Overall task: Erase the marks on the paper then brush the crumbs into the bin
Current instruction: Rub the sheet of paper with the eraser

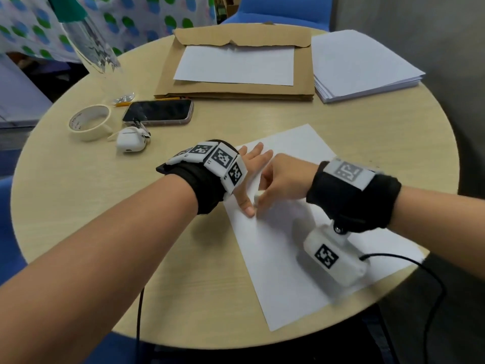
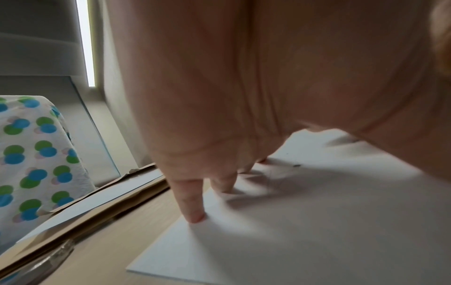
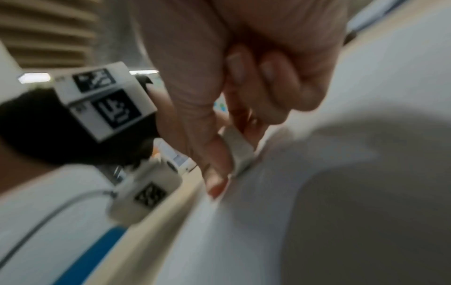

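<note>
A white sheet of paper (image 1: pixel 301 240) lies slanted on the round table in front of me. My left hand (image 1: pixel 249 179) lies flat on its left part, fingers straight and spread, holding it down. My right hand (image 1: pixel 283 179) pinches a small white eraser (image 1: pixel 258 198) between thumb and fingers and presses it onto the paper beside the left thumb. The right wrist view shows the eraser (image 3: pixel 238 152) tilted against the paper (image 3: pixel 317 192), blurred by motion. Faint pencil marks (image 2: pixel 290 165) show on the paper (image 2: pixel 292 231) in the left wrist view. No bin is in view.
At the table's back lie a brown envelope (image 1: pixel 236 64) with a sheet on it and a paper stack (image 1: pixel 362 67). A phone (image 1: pixel 158 111), tape roll (image 1: pixel 90 122) and white earbud case (image 1: pixel 131 143) sit at the left. The table edge (image 1: pixel 393 292) runs under the paper's right corner.
</note>
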`<action>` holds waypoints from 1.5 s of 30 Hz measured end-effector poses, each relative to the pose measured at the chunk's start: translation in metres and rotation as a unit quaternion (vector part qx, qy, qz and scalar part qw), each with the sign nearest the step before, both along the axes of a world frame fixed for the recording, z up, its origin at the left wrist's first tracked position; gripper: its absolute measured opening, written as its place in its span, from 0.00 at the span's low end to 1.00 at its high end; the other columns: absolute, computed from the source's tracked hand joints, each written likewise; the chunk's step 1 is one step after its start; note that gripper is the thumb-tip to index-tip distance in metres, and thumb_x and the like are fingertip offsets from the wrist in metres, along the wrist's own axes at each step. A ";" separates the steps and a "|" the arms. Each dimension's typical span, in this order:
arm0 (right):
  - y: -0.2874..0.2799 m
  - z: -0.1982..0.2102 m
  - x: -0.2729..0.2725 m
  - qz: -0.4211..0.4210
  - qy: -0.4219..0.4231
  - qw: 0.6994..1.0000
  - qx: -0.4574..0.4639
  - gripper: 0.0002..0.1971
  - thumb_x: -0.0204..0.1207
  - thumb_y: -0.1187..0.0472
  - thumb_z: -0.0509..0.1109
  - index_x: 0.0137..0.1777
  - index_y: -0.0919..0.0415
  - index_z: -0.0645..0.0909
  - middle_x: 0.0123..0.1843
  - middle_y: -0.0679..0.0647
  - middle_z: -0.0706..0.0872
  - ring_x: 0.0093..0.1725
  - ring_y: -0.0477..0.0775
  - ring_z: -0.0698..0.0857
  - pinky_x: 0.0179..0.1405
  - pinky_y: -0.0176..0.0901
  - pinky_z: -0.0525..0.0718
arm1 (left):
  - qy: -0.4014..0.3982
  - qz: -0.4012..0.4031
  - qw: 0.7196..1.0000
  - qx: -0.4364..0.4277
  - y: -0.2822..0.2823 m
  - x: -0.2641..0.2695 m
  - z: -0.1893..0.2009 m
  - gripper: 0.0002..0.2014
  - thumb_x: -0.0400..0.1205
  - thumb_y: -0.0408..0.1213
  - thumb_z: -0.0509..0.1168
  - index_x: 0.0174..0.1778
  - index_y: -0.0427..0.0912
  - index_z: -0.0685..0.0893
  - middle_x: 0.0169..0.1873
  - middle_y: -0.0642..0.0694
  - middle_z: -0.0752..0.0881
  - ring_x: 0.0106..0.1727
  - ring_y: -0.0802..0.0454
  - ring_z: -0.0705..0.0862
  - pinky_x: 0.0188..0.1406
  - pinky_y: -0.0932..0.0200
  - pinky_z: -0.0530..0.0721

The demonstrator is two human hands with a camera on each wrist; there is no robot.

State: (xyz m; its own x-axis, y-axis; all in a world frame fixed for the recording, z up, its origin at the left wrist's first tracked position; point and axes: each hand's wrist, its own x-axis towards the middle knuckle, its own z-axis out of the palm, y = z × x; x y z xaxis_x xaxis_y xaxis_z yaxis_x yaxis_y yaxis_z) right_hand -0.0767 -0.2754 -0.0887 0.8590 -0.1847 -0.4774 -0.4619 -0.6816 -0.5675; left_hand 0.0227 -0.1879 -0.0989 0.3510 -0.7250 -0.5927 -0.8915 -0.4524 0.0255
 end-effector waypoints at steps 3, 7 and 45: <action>-0.010 0.005 0.006 -0.038 -0.007 0.999 -0.001 0.08 0.61 0.59 0.81 0.30 0.58 0.83 0.28 0.49 0.81 0.30 0.47 0.78 0.27 0.36 0.73 | 0.001 0.001 1.000 -0.004 0.001 -0.001 0.001 0.68 0.62 0.55 0.79 0.81 0.48 0.32 0.82 0.45 0.33 0.83 0.38 0.39 0.79 0.37 0.48; -0.048 0.008 0.016 -0.144 -0.038 0.989 0.006 0.04 0.64 0.63 0.78 0.34 0.60 0.85 0.24 0.51 0.81 0.22 0.49 0.75 0.19 0.32 0.72 | 0.013 0.008 1.000 0.001 0.001 -0.001 0.003 0.65 0.64 0.53 0.79 0.81 0.50 0.33 0.82 0.47 0.33 0.83 0.40 0.38 0.79 0.37 0.47; -0.012 0.012 0.019 0.083 0.024 0.995 -0.040 0.05 0.65 0.57 0.79 0.37 0.57 0.88 0.29 0.52 0.84 0.25 0.44 0.78 0.30 0.33 0.77 | 0.019 0.099 0.993 -0.061 0.029 -0.013 -0.015 0.68 0.63 0.59 0.77 0.80 0.43 0.30 0.80 0.41 0.30 0.82 0.44 0.33 0.82 0.43 0.42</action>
State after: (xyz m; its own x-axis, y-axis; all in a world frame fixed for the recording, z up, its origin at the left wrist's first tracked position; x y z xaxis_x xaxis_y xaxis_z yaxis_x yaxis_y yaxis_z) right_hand -0.0578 -0.2871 -0.0762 0.8572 -0.0807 -0.5086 -0.3647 -0.7924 -0.4890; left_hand 0.0094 -0.1587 -0.1141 0.4726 -0.7116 -0.5198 -0.7828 -0.6100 0.1234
